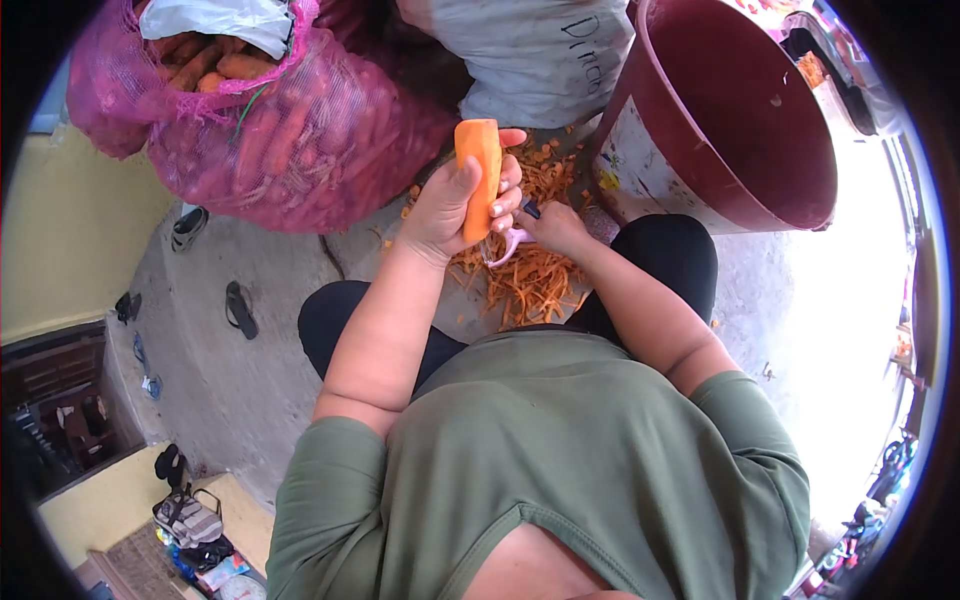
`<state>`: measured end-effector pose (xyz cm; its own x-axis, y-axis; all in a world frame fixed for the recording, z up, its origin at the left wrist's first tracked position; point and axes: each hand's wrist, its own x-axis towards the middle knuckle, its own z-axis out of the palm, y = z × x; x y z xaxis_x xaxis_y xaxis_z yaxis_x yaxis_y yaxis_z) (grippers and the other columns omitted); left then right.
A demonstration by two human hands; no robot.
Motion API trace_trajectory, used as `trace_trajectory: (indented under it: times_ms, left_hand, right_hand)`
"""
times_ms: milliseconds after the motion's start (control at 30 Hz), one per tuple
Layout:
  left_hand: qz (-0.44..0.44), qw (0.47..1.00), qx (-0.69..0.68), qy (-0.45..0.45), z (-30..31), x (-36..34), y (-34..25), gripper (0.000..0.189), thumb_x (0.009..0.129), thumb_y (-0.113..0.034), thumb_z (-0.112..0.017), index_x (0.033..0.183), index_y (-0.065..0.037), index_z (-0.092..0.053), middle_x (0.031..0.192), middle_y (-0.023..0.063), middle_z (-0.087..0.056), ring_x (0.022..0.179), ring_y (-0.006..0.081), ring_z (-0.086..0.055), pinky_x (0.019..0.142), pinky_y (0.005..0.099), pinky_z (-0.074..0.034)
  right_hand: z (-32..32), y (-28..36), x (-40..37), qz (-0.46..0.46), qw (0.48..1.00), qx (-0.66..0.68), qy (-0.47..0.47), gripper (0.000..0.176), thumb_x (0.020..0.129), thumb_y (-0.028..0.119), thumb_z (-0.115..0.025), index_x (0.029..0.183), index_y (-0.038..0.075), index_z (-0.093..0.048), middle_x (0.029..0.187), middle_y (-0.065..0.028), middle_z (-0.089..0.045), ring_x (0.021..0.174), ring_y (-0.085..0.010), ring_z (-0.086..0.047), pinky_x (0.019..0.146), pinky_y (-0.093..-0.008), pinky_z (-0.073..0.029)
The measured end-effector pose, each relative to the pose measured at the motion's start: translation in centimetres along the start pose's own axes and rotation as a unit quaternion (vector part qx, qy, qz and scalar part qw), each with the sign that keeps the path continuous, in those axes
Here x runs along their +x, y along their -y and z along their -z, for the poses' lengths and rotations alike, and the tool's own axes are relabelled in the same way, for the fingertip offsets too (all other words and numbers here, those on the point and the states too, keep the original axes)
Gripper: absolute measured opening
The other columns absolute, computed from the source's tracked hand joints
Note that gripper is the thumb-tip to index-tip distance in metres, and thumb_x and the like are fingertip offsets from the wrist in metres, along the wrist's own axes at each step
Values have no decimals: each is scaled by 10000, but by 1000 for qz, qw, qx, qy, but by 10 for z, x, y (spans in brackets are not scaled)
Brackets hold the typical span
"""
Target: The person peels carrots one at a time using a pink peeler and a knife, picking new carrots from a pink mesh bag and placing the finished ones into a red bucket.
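Note:
My left hand (443,208) is wrapped around a peeled orange carrot (479,180), which stands nearly upright with its blunt top above the fingers. Lower and to the right, my right hand (560,228) is closed on a peeler (513,243) with a pale pink curved frame. A small dark piece (530,207) shows at the fingers of that hand. Below both hands, a heap of carrot peelings (535,285) lies on the floor between my knees.
Pink mesh sacks of carrots (290,140) stand ahead on the left, one open at its top. A white sack (530,55) with writing is behind the peelings. To the right, a large dark red bucket (660,110) leans towards me. A flip-flop (240,310) lies on the concrete floor (190,350).

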<state>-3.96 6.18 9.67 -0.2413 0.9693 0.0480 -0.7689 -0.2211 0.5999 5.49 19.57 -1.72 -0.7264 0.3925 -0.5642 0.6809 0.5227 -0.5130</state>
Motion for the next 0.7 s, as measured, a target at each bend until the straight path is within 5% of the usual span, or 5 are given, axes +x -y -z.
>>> trace_trajectory:
  times_ms: [167,400,533,633,700]
  left_hand:
    - [34,999,-39,9,13,3,11,832,674,-560,-546,1260,-36,-275,690,21,-439,518,63,-467,434,175,-403]
    - [60,997,-19,51,11,14,5,747,755,-564,-454,1242,-19,-303,729,80,-516,534,89,-506,452,197,-418]
    - [52,990,37,-127,12,-11,-2,523,844,-402,-419,1197,-20,-357,738,105,-503,583,127,-492,519,253,-413]
    - [30,993,17,-115,37,-39,-4,437,816,-341,-462,1117,-27,-413,732,86,-491,572,116,-471,501,245,-389]
    - [54,966,112,-229,44,-52,2,228,765,-156,-543,952,-56,-460,647,43,-481,507,97,-468,440,224,-385]
  right_hand:
    - [4,4,-10,36,996,-60,55,632,723,594,-469,722,-21,-611,729,-197,-594,752,-303,-592,660,-383,-450]
    - [8,6,-9,35,996,-66,44,700,725,618,-437,775,-60,-603,788,-226,-591,803,-322,-585,702,-388,-447]
    - [20,-2,6,-27,997,58,-30,771,717,655,-415,758,-93,-598,760,-255,-583,782,-335,-586,684,-379,-448]
    - [24,-8,12,-46,981,188,1,776,714,677,-394,712,-69,-608,697,-215,-584,709,-305,-588,642,-369,-444]
    - [25,-2,4,20,975,217,54,751,733,674,-372,652,-36,-604,631,-173,-563,653,-263,-569,607,-368,-432]
